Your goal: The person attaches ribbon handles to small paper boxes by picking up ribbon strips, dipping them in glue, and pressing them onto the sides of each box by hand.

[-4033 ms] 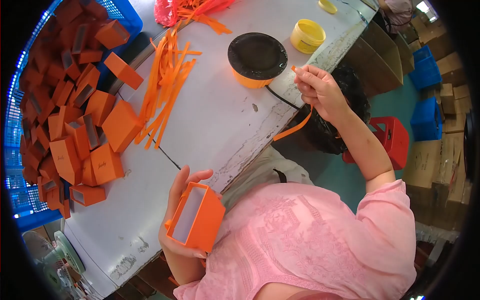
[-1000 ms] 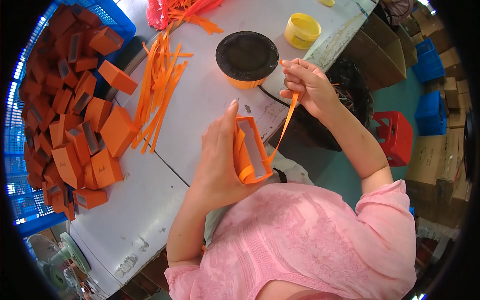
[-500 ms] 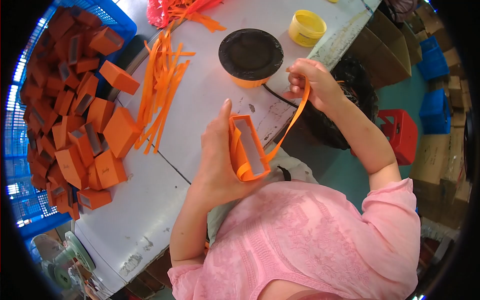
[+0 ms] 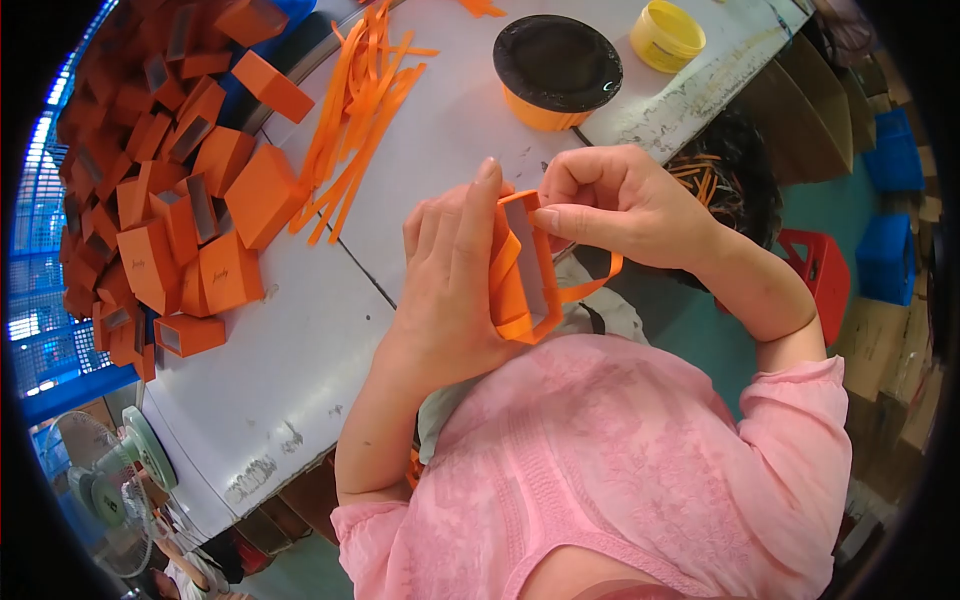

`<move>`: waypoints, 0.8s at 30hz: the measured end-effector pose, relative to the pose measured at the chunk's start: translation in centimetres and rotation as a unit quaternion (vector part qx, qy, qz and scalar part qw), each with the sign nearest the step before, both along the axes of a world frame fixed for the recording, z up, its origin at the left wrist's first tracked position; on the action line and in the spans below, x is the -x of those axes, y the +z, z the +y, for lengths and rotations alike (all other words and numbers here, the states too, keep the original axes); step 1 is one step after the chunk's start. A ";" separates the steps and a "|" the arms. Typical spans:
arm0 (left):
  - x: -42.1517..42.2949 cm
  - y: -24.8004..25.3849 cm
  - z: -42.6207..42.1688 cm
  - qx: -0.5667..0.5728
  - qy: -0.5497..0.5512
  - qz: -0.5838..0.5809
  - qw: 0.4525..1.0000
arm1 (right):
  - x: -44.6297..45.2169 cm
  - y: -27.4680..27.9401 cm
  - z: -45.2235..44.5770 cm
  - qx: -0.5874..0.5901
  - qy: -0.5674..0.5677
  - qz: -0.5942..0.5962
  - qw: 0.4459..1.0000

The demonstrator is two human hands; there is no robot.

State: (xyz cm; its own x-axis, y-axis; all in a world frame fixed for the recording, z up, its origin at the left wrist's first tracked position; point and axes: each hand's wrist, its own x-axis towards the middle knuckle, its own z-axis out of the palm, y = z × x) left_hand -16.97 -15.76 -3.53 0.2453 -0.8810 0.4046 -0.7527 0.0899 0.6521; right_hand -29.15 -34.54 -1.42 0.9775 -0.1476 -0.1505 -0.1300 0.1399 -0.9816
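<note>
My left hand [image 4: 450, 270] is wrapped round a small open orange box [image 4: 545, 272] with a pale grey inside, holding it above my lap. An orange ribbon [image 4: 592, 288] goes round the box and crosses its near end. From the box's lower right side the ribbon loops out toward my right hand [image 4: 630, 210]. That hand is closed in a pinch at the box's upper right edge, thumb against the rim. Its fingertips are partly hidden, with the ribbon's end apparently between them.
Many orange boxes [image 4: 150, 265] are heaped at the left in a blue crate [image 4: 60, 390]. Loose orange ribbons [image 4: 350, 125] lie on the white table [image 4: 300, 370]. Behind stand a black-topped round pot [image 4: 558, 65] and a yellow tub [image 4: 668, 35]. A black bag [image 4: 740, 170] hangs at the right.
My right hand has come down and left, bringing the ribbon from the table's edge to the box's upper rim. The ribbon is now slack in a loop. The view has shifted slightly.
</note>
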 end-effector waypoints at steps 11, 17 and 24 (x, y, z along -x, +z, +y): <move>0.6 0.4 0.3 0.044 0.021 -0.095 0.994 | 0.0 1.0 1.0 0.194 0.007 0.040 0.980; 0.6 0.4 0.8 0.033 0.032 -0.183 0.982 | -1.0 -0.1 1.3 0.044 0.016 0.063 0.997; -0.2 2.0 5.5 -0.061 0.082 -0.089 0.991 | -3.2 -2.2 3.2 0.052 0.149 0.058 0.986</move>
State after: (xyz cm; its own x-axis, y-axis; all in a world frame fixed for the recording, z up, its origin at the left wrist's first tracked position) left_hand -16.80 -10.26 -1.54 0.3236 -0.8801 0.3474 -0.8548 -0.1144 0.5062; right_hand -25.96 -31.37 -3.59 0.9570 0.1228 -0.2628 -0.2622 -0.0215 -0.9648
